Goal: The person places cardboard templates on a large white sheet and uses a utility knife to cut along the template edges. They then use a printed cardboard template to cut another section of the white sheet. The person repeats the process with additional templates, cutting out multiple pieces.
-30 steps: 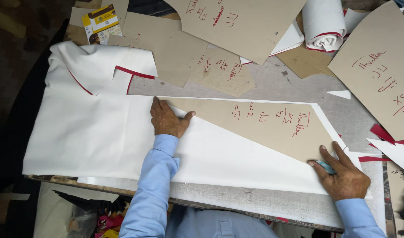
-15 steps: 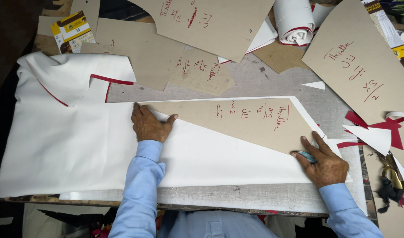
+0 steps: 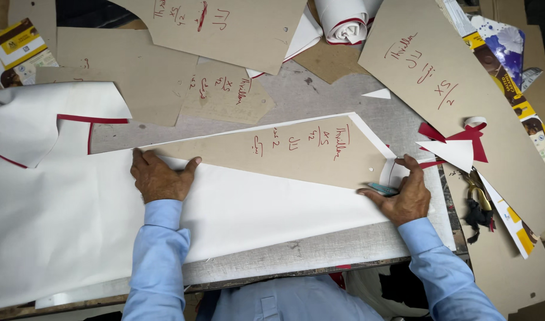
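Note:
A long tapered brown cardboard pattern (image 3: 284,151) with red handwriting lies on a sheet of white fabric (image 3: 76,220) spread across the worktable. My left hand (image 3: 159,178) lies flat, pressing down the pattern's narrow left end. At the pattern's wide right end, my right hand (image 3: 406,193) holds a small blue-grey piece of marking chalk (image 3: 382,189) against the pattern's lower corner. Both sleeves are light blue.
More cardboard patterns (image 3: 457,101) lie around the table, several with red writing. A rolled white fabric with red trim (image 3: 347,21) sits at the top. Scissors with gold handles (image 3: 478,187) and red-white fabric scraps (image 3: 457,145) lie to the right. The grey table's edge (image 3: 296,270) runs near me.
The view has shifted, so everything sits further left and lower in frame. My right hand has stayed at the pattern's right end with the chalk; my left hand keeps pressing the narrow end.

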